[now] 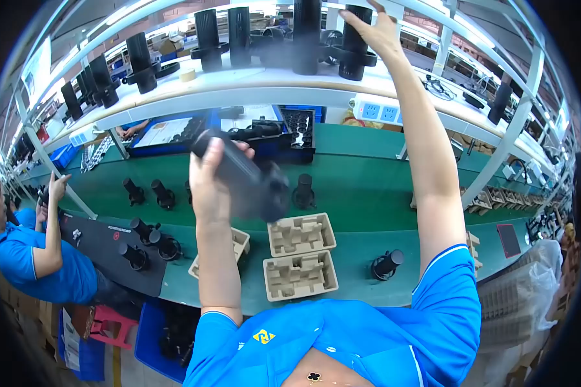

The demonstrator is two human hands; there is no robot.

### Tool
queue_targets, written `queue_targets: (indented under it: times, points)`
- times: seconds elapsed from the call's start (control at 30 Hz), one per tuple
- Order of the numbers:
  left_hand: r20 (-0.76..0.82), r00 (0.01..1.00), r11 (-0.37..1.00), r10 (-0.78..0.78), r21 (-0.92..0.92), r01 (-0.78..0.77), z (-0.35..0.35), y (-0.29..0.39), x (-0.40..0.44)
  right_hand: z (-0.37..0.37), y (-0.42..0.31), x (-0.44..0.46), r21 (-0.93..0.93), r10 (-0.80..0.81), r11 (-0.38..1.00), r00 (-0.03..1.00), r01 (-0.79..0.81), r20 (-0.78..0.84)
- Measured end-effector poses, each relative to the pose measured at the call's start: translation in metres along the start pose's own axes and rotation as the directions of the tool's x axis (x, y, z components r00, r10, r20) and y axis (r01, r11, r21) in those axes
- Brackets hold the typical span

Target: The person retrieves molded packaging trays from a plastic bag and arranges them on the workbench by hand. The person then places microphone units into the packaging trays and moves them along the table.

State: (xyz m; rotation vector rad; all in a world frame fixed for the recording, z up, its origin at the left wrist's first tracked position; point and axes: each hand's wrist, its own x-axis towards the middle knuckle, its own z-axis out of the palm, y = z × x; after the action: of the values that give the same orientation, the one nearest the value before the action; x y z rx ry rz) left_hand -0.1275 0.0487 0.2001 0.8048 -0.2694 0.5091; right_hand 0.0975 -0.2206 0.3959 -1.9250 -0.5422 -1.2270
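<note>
My left hand (214, 184) is wrapped round a black cylindrical device (242, 174), blurred by motion, held tilted above the green bench. My right hand (376, 29) reaches up to the white shelf, its fingers spread at the top of a black ribbed cylinder (354, 45) that stands upright there. Whether the fingers touch it is hard to tell. Another blurred black cylinder (307, 39) is just left of it. Below my hands lie two beige moulded pulp trays (300, 276), one behind the other, and a third tray (240, 240) is partly behind my left forearm.
More black devices stand on the shelf (252, 80) and the green bench (361, 174). A co-worker (45, 258) in blue is at the left, beside a dark mat. A white power strip (377, 112) hangs under the shelf. Blue bins hold parts behind the bench.
</note>
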Motion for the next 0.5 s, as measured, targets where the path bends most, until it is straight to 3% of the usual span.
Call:
queue_targets:
  times: [0.03,0.13,0.2,0.27,0.33,0.37,0.4,0.43,0.5]
  points:
    - [0.011,0.999,0.992,0.047,0.117,-0.048,0.014,0.001,-0.004,-0.001,-0.013,-0.001,-0.030,0.100,0.995,0.994,-0.099,0.053]
    - [0.216,0.976,0.897,0.036,0.424,-0.126,0.033,0.008,0.002,0.021,0.003,0.014,-0.220,0.155,0.966,0.985,-0.135,0.079]
    - [0.270,0.963,0.851,-0.028,0.511,-0.119,0.041,0.019,0.021,0.044,0.033,0.025,-0.265,0.184,0.950,0.982,-0.168,0.039]
    - [0.316,0.946,0.833,-0.075,0.541,-0.115,0.055,0.031,0.043,0.064,0.075,0.038,-0.245,0.087,0.964,0.993,-0.105,-0.083]
    - [0.308,0.938,0.812,-0.157,0.582,-0.055,0.076,0.038,0.067,0.052,0.067,0.032,-0.081,0.116,0.989,0.991,-0.122,-0.072]
    - [0.299,0.933,0.798,-0.199,0.602,-0.023,0.086,0.040,0.081,0.036,0.059,0.026,0.077,0.175,0.981,0.984,-0.176,0.010]
    - [0.333,0.928,0.804,-0.169,0.591,-0.066,0.092,0.038,0.097,0.023,0.049,0.018,0.229,0.220,0.944,0.970,-0.238,0.099]
    - [0.367,0.920,0.809,-0.140,0.578,-0.108,0.097,0.035,0.114,0.021,0.052,0.015,0.418,0.293,0.868,0.956,-0.268,0.005]
    - [0.396,0.910,0.851,-0.126,0.514,-0.106,0.105,0.032,0.135,-0.005,0.069,0.015,0.562,0.363,0.749,0.927,-0.350,0.094]
